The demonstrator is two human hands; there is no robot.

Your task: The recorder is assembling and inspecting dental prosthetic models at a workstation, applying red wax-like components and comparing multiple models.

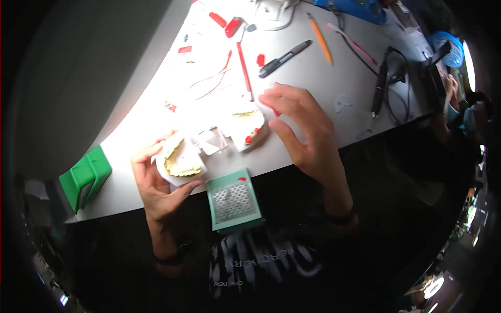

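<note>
My left hand [156,182] grips a plaster dental cast [180,159] with a yellowish tooth arch, thumb along its near edge and fingers around the far side. A white hinged frame [210,141] lies between it and a second dental cast [246,125], which carries red spots on its near side. Just right of that second cast, my right hand [305,125] hovers with fingers spread apart. A small red piece [276,111] shows by its fingertips; whether they touch it, I cannot tell.
A mint-green tray [214,208] with a perforated metal surface overhangs the table's near edge. To the left stands a green box [86,177]. Farther back lie a red-handled tool [243,68], black pen [284,58], orange pencil [320,39], toothbrush [352,43], red scraps and a corded black handpiece [381,83].
</note>
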